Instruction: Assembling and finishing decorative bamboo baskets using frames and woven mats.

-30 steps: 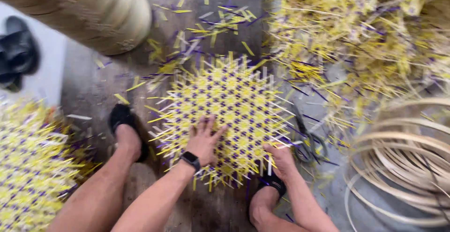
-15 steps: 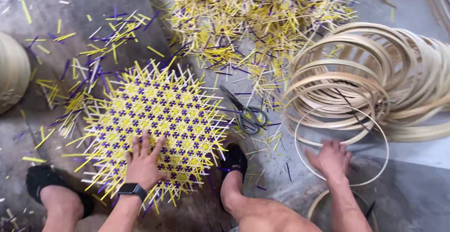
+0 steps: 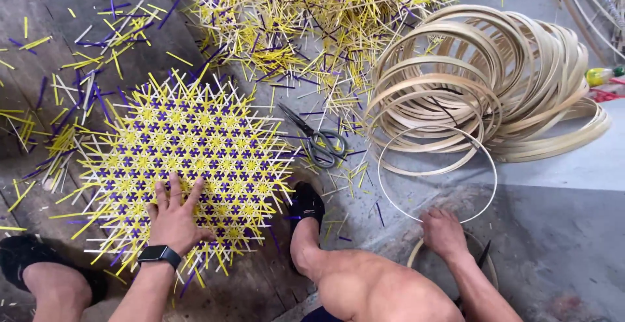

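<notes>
One woven mat, one loose hoop, one pair of scissors.
Left hand [image 3: 174, 221] lay flat, fingers spread, on the mat [image 3: 185, 159]; right hand [image 3: 444, 232] gripped the hoop [image 3: 491, 159] near the scissors [image 3: 319, 141].

woven mat [image 3: 189, 159]: yellow and white strips crossed with purple, repeating star-and-hexagon lattice. loose strips [image 3: 306, 22]: mostly yellow, some purple and white, no pattern. hoops [image 3: 495, 81]: pale tan, plain. single hoop [image 3: 437, 173]: pale, thin. scissors [image 3: 318, 141]: dark grey. watch [image 3: 159, 255] on left wrist: black. footwear [image 3: 306, 201]: black. floor [image 3: 560, 231]: grey, darker weathered brown boards at left.
</notes>
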